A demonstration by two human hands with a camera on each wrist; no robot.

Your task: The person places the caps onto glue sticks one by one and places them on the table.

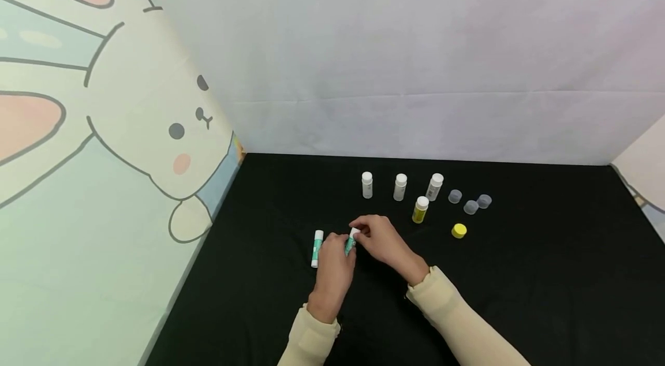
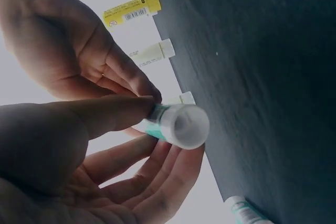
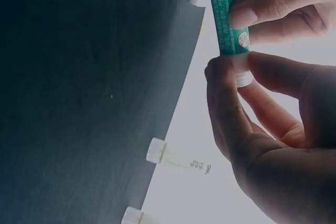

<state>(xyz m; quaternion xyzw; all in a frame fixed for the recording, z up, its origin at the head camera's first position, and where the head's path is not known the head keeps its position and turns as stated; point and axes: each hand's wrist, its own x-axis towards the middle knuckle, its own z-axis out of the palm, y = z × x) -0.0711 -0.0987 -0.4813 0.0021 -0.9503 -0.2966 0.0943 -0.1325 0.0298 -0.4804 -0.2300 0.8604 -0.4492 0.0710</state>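
Note:
A green-labelled glue stick (image 3: 226, 14) is held in the air between both hands. My left hand (image 1: 335, 266) pinches it by the label between thumb and fingers. At its white upper end, my right hand (image 1: 383, 239) pinches with thumb and fingertips; the fingers partly cover that end. The left wrist view looks onto the stick's round white base (image 2: 190, 126). A second green-labelled glue stick (image 1: 317, 249) stands on the table just left of my left hand, in part behind it.
On the black table (image 1: 545, 285), several upright tubes stand farther back: white ones, such as this white tube (image 1: 367, 185), and a yellow-labelled tube (image 1: 420, 210). Right of them lie translucent caps (image 1: 455, 196) and a yellow cap (image 1: 459, 231). A pale cloth wall (image 1: 415, 54) rises behind the table.

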